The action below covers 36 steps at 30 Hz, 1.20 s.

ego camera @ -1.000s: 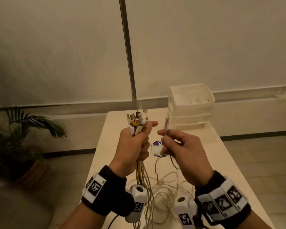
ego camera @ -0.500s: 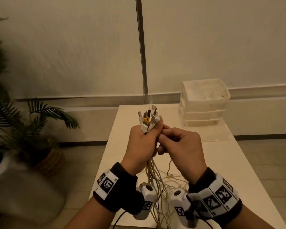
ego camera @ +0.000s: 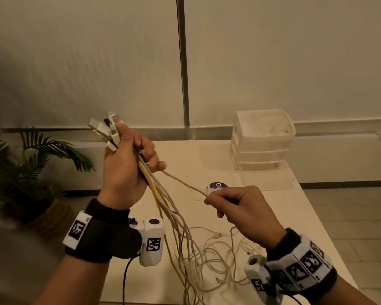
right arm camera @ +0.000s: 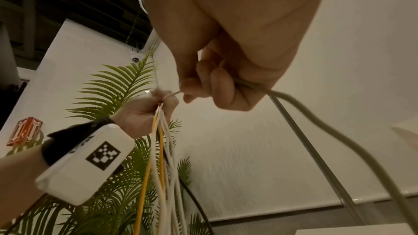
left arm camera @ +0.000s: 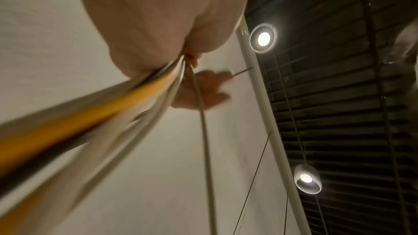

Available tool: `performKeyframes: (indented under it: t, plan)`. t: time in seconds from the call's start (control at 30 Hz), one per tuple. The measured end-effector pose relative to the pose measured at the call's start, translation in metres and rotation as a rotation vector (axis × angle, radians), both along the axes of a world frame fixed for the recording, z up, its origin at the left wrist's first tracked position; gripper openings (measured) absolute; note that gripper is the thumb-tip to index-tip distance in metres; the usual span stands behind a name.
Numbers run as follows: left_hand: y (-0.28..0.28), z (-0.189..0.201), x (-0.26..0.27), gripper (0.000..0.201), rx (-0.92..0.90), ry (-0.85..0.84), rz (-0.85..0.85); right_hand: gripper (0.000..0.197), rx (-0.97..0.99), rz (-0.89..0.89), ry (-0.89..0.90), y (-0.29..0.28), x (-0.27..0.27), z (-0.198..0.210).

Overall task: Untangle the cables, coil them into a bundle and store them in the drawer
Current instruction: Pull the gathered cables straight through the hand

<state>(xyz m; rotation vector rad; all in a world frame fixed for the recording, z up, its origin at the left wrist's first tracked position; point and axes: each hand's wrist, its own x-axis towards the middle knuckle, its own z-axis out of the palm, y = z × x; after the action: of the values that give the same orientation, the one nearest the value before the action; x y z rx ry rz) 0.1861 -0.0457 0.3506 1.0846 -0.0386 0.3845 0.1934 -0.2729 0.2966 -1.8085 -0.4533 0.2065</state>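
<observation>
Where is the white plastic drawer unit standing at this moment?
In the head view, the white plastic drawer unit stands at the far right corner of the pale table, against the wall, beyond the right hand.

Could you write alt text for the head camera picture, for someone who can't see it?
A person's left hand holds a bunch of cables by their plugs above a pale table, while the right hand pinches one cable stretched taut between them. Loose cable tangles below; a plastic drawer unit stands behind.
</observation>
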Motion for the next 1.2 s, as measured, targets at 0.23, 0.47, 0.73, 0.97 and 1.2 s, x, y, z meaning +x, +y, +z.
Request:
performKeyframes:
  t: [0.23,0.47,0.73,0.97,1.2]
  plan:
    - [-0.018,-0.010,-0.010,0.017,0.696,-0.002,-0.123,0.018,-0.031,0.011,-0.007,0.001,0.001,0.009]
    - [-0.050,-0.028,-0.008,0.015,0.899,0.118,-0.176,0.026,-0.058,-0.044,0.008,0.000,0.014,0.019]
    - [-0.037,-0.027,-0.005,0.013,1.171,0.139,-0.088,0.020,-0.058,-0.034,-0.021,-0.013,0.018,0.022]
    - [0.005,-0.020,0.003,0.012,0.997,0.239,0.295,0.022,-0.041,-0.015,0.052,-0.026,0.022,0.019]
    - [-0.025,-0.003,-0.012,0.012,0.890,0.010,0.220,0.025,-0.009,-0.041,0.133,-0.016,0.026,0.015]
